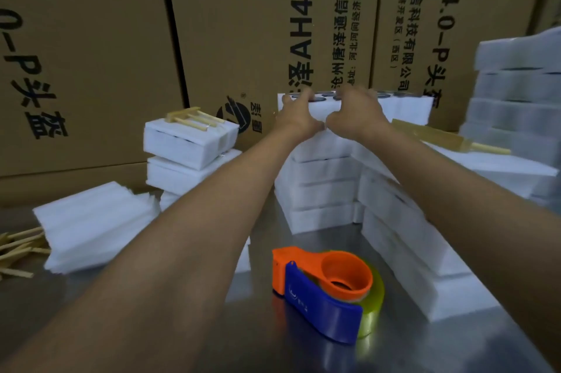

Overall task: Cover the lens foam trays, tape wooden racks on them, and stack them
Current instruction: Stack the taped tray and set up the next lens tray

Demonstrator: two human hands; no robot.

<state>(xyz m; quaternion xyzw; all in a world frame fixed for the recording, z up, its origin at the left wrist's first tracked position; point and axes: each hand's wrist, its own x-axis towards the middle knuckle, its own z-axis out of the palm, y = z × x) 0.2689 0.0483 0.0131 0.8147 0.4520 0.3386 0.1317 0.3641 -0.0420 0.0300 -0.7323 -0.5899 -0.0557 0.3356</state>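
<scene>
Cartons (91,53): brown boxes with black print wall off the back
Table (409,348): grey metal top, carrying everything below
Foam stacks: white piles left (188,160), centre (318,190) and far right (516,84)
Top foam tray (403,107): on the centre pile, dark lenses showing in its upper face
Foam sheets (91,227): loose pile at left, beside scattered wooden sticks (15,251)
Tape dispenser (324,290): orange and blue, yellowish roll, on the near table
Wooden racks: one on the left stack (191,119), one right of the hands (431,137)
Left hand (299,114): fingers curled over the top tray's near edge, grasping it
Right hand (353,113): grasping the same edge, just beside the left
</scene>
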